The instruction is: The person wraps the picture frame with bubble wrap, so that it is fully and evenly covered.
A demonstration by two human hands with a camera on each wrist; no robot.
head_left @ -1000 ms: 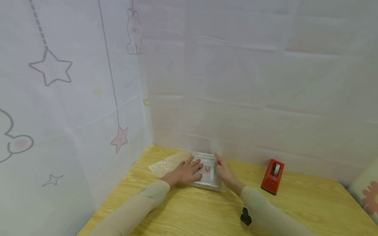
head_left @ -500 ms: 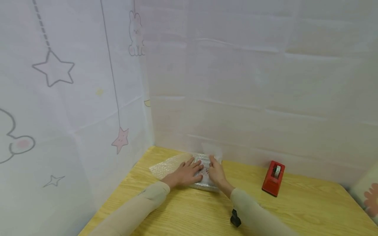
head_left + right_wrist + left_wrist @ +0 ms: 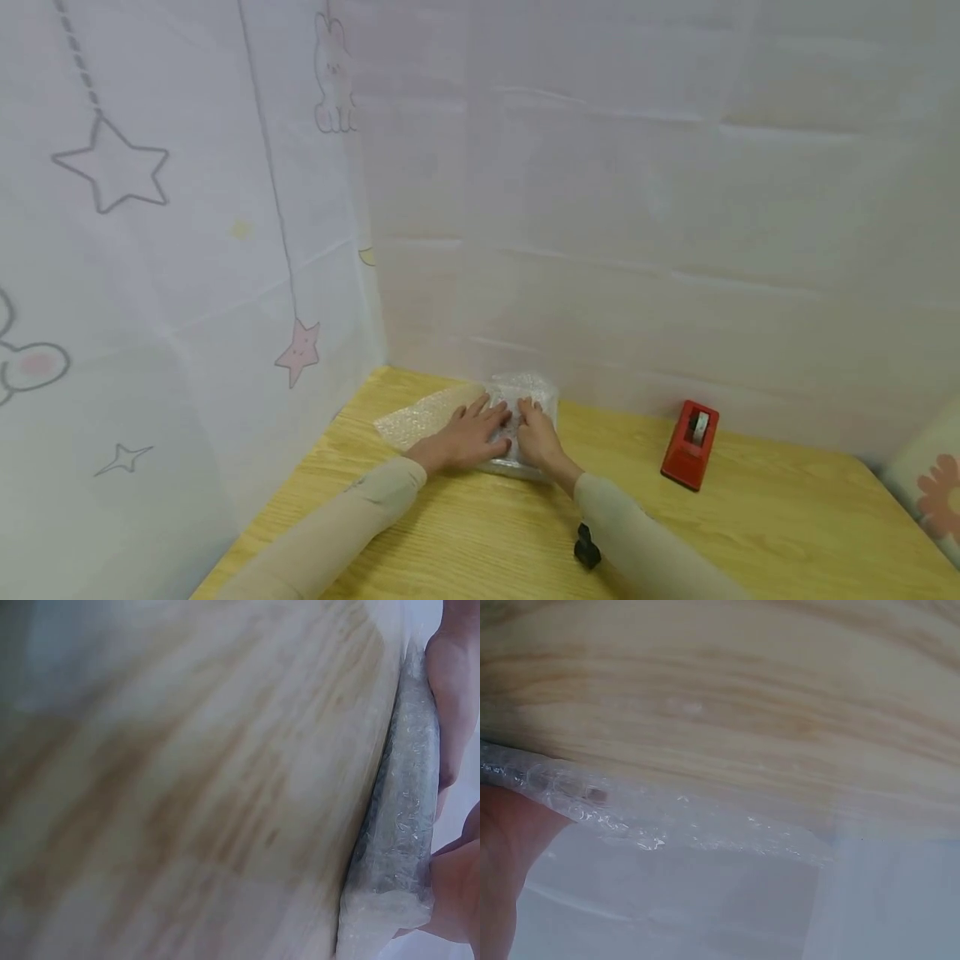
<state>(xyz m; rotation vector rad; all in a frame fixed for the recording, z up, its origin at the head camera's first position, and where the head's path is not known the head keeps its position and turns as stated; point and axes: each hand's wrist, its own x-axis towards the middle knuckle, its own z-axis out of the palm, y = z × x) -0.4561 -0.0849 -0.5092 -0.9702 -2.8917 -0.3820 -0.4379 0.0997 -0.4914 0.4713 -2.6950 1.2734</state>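
On the desk [image 3: 465, 533], far side: one flat package [image 3: 546, 412], bubble wrap [image 3: 420, 421] trailing left, long axis apparently front to back. Left hand [image 3: 471, 432]: spread upon it. Right hand [image 3: 536, 435]: just beside, grip curled, pinching bubble wrap. Since earlier: bubble wrap drawn over top, right hand shifted left. Rightward: red tape dispenser [image 3: 692, 446].

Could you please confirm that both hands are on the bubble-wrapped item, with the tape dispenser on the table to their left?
Not quite: the left hand and right hand are on the bubble-wrapped item, but the head view shows the tape dispenser on the table to their right.
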